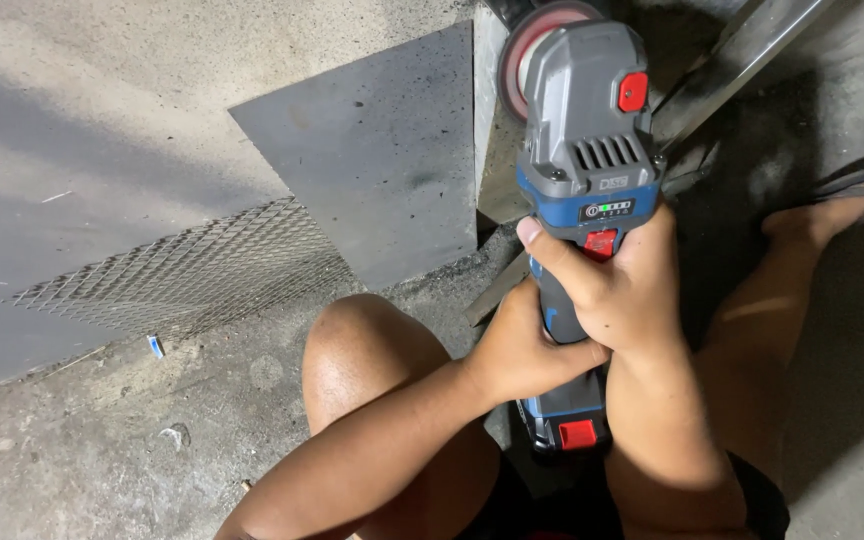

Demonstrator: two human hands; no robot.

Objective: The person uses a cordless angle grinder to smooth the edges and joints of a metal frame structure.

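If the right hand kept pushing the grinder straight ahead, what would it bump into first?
Probably the metal bar. The right hand points the grinder up the picture, and its disc sits at the upright edge of the steel there. Depth is hard to judge, so the disc may already be touching it.

Both hands stacked on one grip, arms coming in from the bottom of view. Right hand (624, 290) sits forward, fingers curled round from the right, thumb (552, 255) laid across the top pointing away from the body. Left hand (520, 348) is just behind and touching it, wrapped from the left, knuckles up, its fingers tucked under the right palm. Left forearm runs diagonally up from lower left, crossing over the bent left knee. Right forearm is near vertical, wrist straight. Both hands closed tight.
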